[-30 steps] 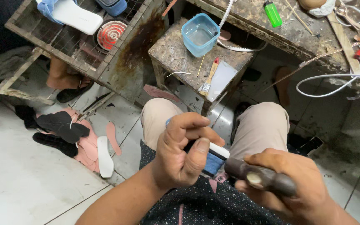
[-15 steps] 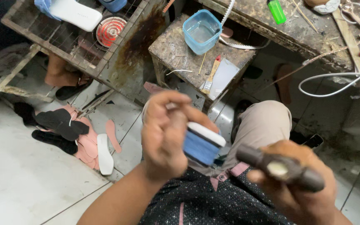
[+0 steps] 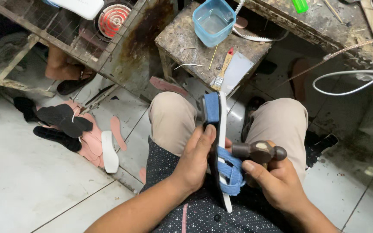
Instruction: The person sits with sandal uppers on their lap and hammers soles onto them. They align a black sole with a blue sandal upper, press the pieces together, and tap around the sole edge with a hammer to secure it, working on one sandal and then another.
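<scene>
A pale tiled floor (image 3: 35, 190) is seen from above, open at lower left, closed off ahead by a wire-mesh rack (image 3: 87, 39) and a stained wooden stool (image 3: 195, 47), and at right by a cluttered workbench (image 3: 324, 26). Between the knees, little room is left. A sandal (image 3: 219, 146) with a white sole edge and blue straps is held on edge over the lap, toe toward the stool. It is gripped by the left hand (image 3: 195, 159), fingers wrapped along its dark underside. A small hammer (image 3: 260, 152) is clasped in the right hand (image 3: 277, 183), its head just beside the straps. On the stool are set a blue plastic tub (image 3: 214, 21) and a brush (image 3: 222, 71). Cut sole pieces (image 3: 87, 138) lie scattered at left; a white cable (image 3: 350, 84) hangs from the bench.
</scene>
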